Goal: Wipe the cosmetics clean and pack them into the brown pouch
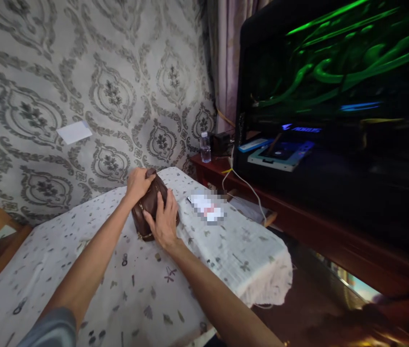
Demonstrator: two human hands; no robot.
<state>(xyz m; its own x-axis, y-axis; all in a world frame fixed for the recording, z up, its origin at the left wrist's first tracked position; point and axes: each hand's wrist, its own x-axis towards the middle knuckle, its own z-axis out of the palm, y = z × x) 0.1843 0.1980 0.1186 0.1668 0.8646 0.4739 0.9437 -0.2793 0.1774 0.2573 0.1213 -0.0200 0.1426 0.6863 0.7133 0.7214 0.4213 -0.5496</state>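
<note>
A dark brown leather bag (150, 202) with gold-coloured zips rests on a white patterned cloth (128, 289). At its top left, my left hand (139, 184) has its fingers closed on the bag's upper end, near a small brown tab. My right hand (164, 219) lies against the bag's near right side, with its fingers spread over the leather. Part of the bag is hidden beneath both hands. To the right on the cloth lies a phone (207, 208) with a lit, blurred-out screen.
A red-brown wooden table (298, 217) along the right holds a clear bottle (205, 148), a blue-and-white box (276, 155) and a large dark screen (316, 62). A white cable (247, 183) hangs over its edge. Patterned wall (117, 91) behind.
</note>
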